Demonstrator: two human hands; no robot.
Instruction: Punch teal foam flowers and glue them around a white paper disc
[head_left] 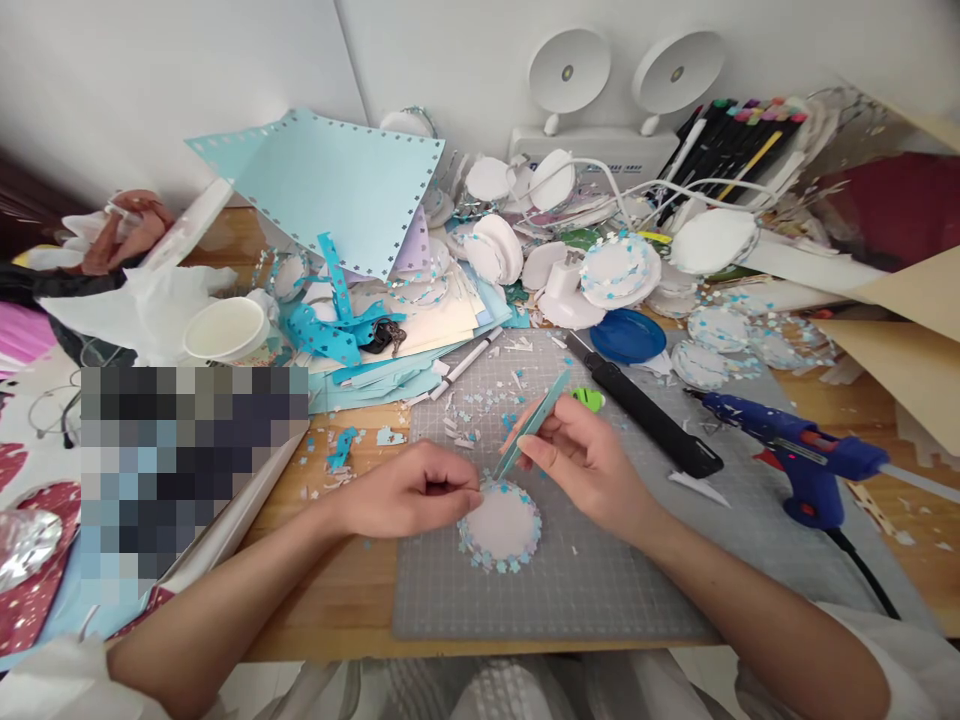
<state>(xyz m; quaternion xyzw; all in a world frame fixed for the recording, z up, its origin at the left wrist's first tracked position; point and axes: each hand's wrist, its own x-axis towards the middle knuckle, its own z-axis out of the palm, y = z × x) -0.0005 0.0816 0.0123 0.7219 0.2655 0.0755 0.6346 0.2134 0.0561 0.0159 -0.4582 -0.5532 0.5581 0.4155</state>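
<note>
My right hand (589,460) is closed around a pair of teal tweezers (534,422), their tips pointing down to the left. Below them a white paper disc (501,522), ringed with small pale blue and lilac star-shaped pieces, lies flat on the grey cutting mat (637,590). My left hand (412,490) is closed, thumb and forefinger pinched at the disc's upper left rim, beside the tweezer tips. Whatever is in that pinch is too small to make out. Loose blue star pieces (480,400) are scattered on the mat just beyond my hands.
A blue glue gun (810,450) and a black box cutter (649,405) lie to the right. Behind the mat are a blue lid (628,335) and several decorated discs (619,268). Punched teal paper (322,185) and a white cup (225,330) stand at the left.
</note>
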